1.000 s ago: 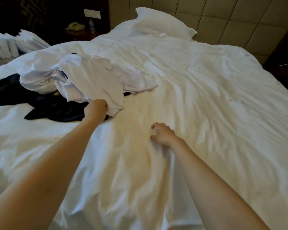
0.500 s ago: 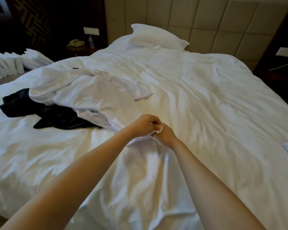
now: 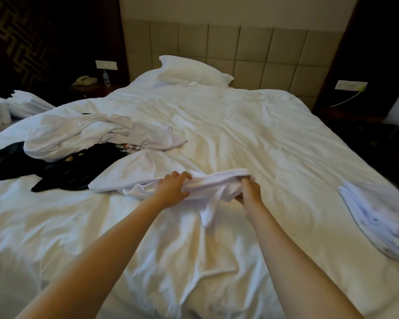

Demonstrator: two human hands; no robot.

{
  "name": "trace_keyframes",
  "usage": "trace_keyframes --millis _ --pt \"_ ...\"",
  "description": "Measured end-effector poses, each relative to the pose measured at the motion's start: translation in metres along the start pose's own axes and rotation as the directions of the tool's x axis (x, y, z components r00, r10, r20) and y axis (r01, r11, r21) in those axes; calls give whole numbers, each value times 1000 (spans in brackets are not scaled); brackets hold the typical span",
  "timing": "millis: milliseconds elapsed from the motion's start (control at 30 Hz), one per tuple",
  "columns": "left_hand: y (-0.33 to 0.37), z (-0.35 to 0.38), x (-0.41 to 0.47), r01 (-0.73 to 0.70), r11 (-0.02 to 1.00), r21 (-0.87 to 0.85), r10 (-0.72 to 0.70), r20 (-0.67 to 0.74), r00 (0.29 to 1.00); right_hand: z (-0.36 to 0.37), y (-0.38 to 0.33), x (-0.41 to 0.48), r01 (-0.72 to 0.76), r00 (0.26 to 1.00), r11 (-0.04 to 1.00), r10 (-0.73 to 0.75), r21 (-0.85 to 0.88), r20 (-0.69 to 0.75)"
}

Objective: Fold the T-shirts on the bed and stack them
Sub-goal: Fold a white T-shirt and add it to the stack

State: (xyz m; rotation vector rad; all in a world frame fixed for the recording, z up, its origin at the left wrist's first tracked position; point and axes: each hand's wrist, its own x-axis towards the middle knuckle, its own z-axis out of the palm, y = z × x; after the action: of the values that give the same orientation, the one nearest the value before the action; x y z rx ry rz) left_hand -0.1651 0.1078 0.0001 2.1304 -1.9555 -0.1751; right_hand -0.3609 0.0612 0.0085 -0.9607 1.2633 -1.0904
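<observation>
And the hands have parted! Half a second ago they met at one spot mid-bed; now they sit apart with a white T-shirt point(image 3: 134, 173) strung between them, dragged out of the heap toward the person. The left hand point(image 3: 173, 189) has its fingers curled tight over the bunched edge. The right hand point(image 3: 250, 192) grips the other end, fingers tucked under the cloth. A loose flap droops between the two wrists. The rest of the shirt trails back to the left, lying flat on the bed point(image 3: 240, 139) and touching the dark clothes point(image 3: 62, 171).

Over those dark clothes sprawls the heap of unfolded white shirts point(image 3: 90, 134). Away at the bed's right edge, well apart from both hands, sits the folded stack point(image 3: 376, 217). One pillow point(image 3: 191, 71) rests at the head of the bed. A phone point(image 3: 84, 80) and a bottle point(image 3: 106, 78) stand on the dim nightstand at the left.
</observation>
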Motion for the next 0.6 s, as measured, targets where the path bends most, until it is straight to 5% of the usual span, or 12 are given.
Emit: trace_keyframes --millis 233,367,467,533,600 --pt "27 10 -4 17 959 282 -16 -5 1000 -70 -16 -17 9 990 1000 -8 5 -138" --pt "43 19 -9 -2 933 361 -10 33 999 -115 -14 -24 99 979 945 -149 -312 -141" --pt "60 18 -7 -14 980 199 4 52 999 -135 -14 -34 103 978 640 -204 -761 -39" --pt "75 14 -6 -12 1000 22 11 45 999 -137 -16 -44 95 994 383 -83 -919 68" --pt "92 9 -8 -38 990 -134 46 59 997 -138 -14 -50 79 990 249 97 -965 106"
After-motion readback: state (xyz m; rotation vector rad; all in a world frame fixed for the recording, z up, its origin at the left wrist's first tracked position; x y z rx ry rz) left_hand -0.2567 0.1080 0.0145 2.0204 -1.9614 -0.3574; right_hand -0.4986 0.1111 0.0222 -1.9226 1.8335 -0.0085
